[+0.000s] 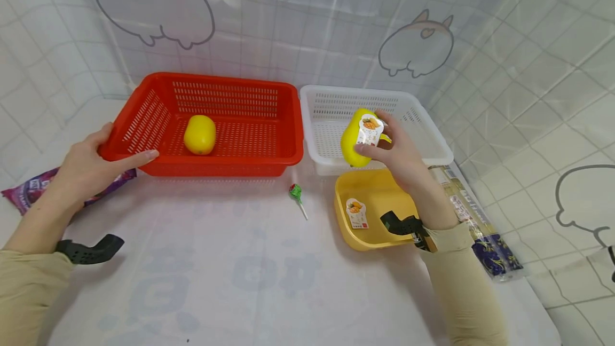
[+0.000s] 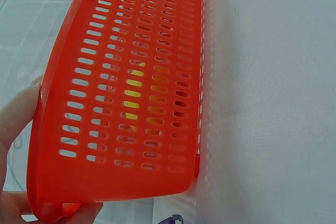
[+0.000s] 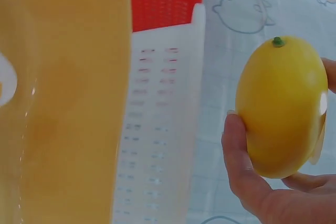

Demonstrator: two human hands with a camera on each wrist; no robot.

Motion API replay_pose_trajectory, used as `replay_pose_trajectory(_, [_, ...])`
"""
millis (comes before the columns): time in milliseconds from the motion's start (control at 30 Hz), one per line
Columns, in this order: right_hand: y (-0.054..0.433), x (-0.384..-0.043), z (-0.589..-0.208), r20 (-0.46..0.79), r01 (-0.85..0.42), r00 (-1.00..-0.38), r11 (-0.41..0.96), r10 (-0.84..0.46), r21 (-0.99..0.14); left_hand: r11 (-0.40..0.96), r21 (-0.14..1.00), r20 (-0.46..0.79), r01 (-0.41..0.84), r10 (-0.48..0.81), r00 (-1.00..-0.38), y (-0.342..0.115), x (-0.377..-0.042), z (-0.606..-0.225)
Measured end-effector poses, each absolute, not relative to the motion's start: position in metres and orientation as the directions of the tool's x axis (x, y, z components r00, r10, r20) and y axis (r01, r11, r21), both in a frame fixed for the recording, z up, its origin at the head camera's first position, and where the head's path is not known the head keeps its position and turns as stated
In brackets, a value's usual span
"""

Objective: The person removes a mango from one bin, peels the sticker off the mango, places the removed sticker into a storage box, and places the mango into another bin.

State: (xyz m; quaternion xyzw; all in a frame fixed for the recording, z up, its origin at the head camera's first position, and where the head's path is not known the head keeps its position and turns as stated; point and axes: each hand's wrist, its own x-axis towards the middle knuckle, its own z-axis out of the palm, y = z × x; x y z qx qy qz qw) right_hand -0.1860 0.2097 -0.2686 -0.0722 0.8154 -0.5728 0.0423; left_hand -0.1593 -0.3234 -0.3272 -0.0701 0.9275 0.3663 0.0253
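My right hand [image 1: 399,146] holds a yellow mango [image 1: 350,142] bearing a white fruit-picture label [image 1: 369,128], raised over the front of the white basket [image 1: 319,166]. In the right wrist view, the thumb and fingers wrap the smooth mango [image 3: 278,114], its green stem end upward. My left hand [image 1: 81,167] grips the front left corner of the red basket [image 1: 226,167], thumb along the front rim. Another yellow fruit [image 1: 199,135] lies inside that basket; the left wrist view shows it through slots in the red wall [image 2: 126,179].
A yellow bin [image 1: 343,223] with a similar label [image 1: 356,213] inside stands before the white basket. On the cloth lies a green-wrapped lollipop [image 1: 295,192]. A purple snack bag [image 1: 36,188] sits under the left forearm, and long clear packages [image 1: 473,218] lie along the right wall.
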Motion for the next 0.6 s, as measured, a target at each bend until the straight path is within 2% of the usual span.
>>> replay_pose_trajectory(300, [0.209,-0.178,-0.278,0.029,-0.079,-0.984,0.282,-0.177,-0.956,0.722,0.674,-0.104,-0.157,-0.118,-0.988,-0.322,-0.160,-0.329])
replay_pose_trajectory(600, [0.201,-0.178,-0.282,-0.028,-0.028,-0.977,0.258,-0.210,-0.966,0.724,0.676,-0.090,-0.135,-0.101,-0.991,-0.324,-0.160,-0.329])
